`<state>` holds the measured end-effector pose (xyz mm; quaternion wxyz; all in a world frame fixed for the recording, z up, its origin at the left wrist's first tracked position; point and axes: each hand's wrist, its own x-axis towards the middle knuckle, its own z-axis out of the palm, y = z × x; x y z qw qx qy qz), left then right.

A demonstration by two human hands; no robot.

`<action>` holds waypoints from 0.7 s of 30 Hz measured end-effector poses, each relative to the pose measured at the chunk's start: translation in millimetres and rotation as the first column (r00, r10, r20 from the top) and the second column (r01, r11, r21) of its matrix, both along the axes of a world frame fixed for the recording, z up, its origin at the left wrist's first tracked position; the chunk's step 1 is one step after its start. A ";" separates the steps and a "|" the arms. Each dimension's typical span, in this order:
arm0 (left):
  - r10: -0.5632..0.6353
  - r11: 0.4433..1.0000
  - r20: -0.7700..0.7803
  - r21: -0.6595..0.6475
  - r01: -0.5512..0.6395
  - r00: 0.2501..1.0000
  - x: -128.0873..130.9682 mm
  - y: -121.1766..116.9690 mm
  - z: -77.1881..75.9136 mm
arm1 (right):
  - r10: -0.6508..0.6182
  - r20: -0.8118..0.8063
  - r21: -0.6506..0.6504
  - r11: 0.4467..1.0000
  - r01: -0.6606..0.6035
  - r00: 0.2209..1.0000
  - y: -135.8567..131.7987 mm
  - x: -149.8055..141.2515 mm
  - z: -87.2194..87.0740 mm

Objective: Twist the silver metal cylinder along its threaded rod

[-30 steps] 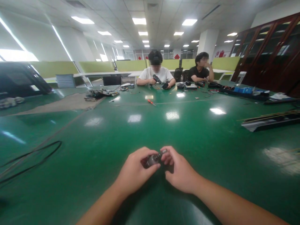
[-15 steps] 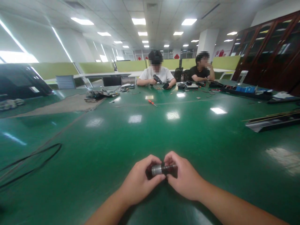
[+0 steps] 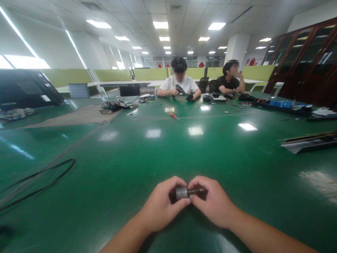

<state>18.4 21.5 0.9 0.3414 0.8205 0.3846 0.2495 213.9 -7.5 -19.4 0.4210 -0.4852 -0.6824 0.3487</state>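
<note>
Between my two hands is a small metal cylinder (image 3: 181, 193) with a thinner, darker shaft pointing right; its exact kind is too blurred to tell. My left hand (image 3: 160, 202) curls around the thick silver end, thumb below and fingers above. The thinner end lies inside the curl of my right hand (image 3: 214, 200), whose fingertips press close to the part's middle. Both hands are held close together over the green table (image 3: 131, 158), fingertips nearly touching. My palms hide part of both ends.
An orange screwdriver (image 3: 173, 116) lies farther out. A black cable loop (image 3: 60, 172) is at left, a long metal channel (image 3: 310, 142) at right. Across the table, a person in a white shirt (image 3: 188, 84) holds a power drill (image 3: 180, 90); another person in black (image 3: 229, 84) sits beside.
The view has shifted slightly left, so the scene appears farther right. My hands have drawn closer together, and the part's dark right-hand end looks thinner than before.
</note>
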 end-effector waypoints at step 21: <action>-0.003 0.999 0.014 -0.051 0.004 1.000 -1.0 0.7 0.3 | 0.004 -0.021 -0.118 0.993 -0.006 1.000 -1.0 2.5 4.9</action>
